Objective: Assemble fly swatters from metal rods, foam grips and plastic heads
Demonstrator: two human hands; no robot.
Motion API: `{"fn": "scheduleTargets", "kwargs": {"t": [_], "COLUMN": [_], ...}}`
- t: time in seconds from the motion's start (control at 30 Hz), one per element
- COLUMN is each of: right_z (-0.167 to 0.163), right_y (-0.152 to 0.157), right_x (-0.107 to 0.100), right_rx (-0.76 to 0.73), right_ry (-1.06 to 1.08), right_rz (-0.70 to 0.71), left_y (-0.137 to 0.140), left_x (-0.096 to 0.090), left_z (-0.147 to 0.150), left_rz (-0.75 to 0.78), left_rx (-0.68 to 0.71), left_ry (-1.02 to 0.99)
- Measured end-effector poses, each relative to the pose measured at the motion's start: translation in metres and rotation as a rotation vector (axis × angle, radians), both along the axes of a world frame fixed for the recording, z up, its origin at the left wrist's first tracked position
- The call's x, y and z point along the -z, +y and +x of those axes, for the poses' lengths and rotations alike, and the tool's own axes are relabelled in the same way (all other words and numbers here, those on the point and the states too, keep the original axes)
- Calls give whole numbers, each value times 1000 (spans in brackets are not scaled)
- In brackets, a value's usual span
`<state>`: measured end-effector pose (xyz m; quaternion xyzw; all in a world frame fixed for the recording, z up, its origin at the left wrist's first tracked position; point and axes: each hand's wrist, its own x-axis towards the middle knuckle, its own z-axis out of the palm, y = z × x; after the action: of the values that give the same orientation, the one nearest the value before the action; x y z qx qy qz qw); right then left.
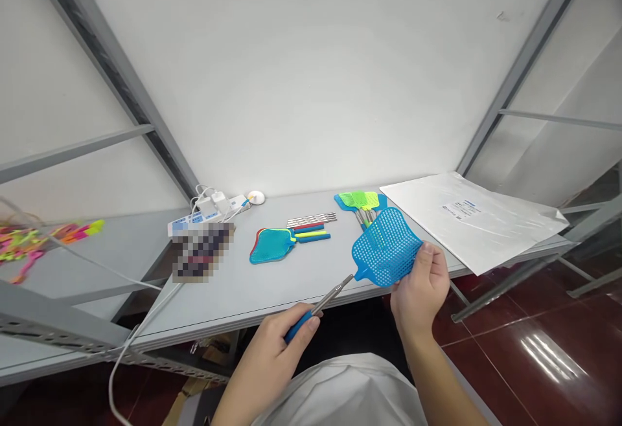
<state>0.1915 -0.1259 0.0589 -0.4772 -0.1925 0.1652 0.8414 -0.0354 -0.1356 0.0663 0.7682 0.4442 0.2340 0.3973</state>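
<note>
A blue fly swatter (387,249) is stretched between my two hands in front of the table's edge. Fingers of my left hand (291,335) wrap round its blue grip, from which a short metal rod (335,293) slants up to the right. The rod's tip meets the neck of the perforated head; whether it is fixed there I cannot tell. My right hand (424,280) pinches the head's right edge, and the head bends slightly. Beyond lie a pile of fly swatter heads (272,246), several coloured grips (312,234), several metal rods (311,220) and green-topped swatters (359,200).
A large white plastic package (451,215) covers the table's right end. At the left are a power strip (194,222) with chargers, a white rounded device (256,197), a pixelated item (203,252) and a hanging white cable (140,332). Metal shelf posts (519,70) flank the table.
</note>
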Motion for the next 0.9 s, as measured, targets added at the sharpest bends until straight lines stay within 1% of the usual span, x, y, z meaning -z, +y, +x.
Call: {"fn": "scheduleTargets", "kwargs": {"t": [0.13,0.23,0.43,0.57,0.73,0.9], "right_z": [0,0,3,5,7,8], "right_y": [-1,-2,-2,-2,-3,-5], "right_x": [-3,-5,-5,-5,-5,-8], "right_rx": [-26,-57,-66,-43,14,12], "right_ry": [3,-24,-52,-61,-78,-73], "right_rz": [32,17,24,21,-19,-28], "left_y": [0,1,0,-1,-1,-1], "left_x": [0,1,0,-3,-3,-2], "left_z": [1,1,-2,-2,0,0], "left_rz": [3,-1,5,4,13,39], "left_rx": [5,2,-13,-11,-9,-28], "left_ry": [-10,-12,-10,-8,-25,-36]}}
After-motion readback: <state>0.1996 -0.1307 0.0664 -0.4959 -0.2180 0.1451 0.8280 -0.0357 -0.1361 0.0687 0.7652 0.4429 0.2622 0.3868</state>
